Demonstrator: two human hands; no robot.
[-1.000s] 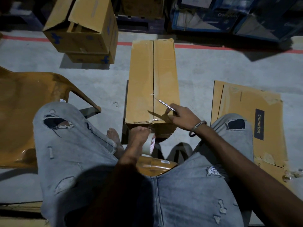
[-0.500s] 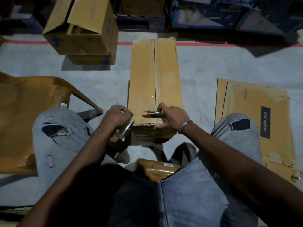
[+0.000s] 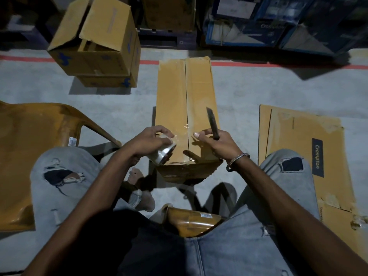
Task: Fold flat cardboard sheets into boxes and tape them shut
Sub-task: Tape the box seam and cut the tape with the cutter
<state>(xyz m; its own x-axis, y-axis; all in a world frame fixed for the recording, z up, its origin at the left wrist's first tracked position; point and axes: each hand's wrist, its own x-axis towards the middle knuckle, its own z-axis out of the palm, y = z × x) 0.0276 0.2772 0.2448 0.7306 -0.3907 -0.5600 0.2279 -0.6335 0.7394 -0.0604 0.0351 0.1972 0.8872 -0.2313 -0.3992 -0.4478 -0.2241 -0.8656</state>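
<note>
box: long brown cardboard box (image 3: pixel 185 108) lying flat on the grey floor right in front of the seated person, between the knees. Long axis runs straight away from the person, near end by the hands, far end reaching the red floor line (image 3: pixel 278 65). Top flaps meet in a seam down the middle, running the same way as the long axis.

tape on box: shiny clear strip across the seam near the near end, kinda hard to see where it stops.

left hand: left hand (image 3: pixel 147 139) over the box's near-left corner, fingers curled round a tape roll (image 3: pixel 164 154). The roll sits tilted, its open core facing down toward the person.

right hand: right hand (image 3: pixel 217 142) over the box's near-right part, fingers clenched round a dark cutter (image 3: pixel 212 122). The blade end sticks up and away from the person, roughly along the box's length, and it's blurry. Thumb juts out toward the seam. Metal bracelet (image 3: pixel 238 160) on the wrist.

flat sheet: unfolded cardboard sheet (image 3: pixel 298 148) flat on the floor right of the box, printed "Crompton" label on it.

other boxes: open-flapped carton (image 3: pixel 95 42) stacked on another one, beyond the box's far-left corner.

chair: yellow plastic chair (image 3: pixel 29 156) left of the box, beside the person's left knee.
</note>
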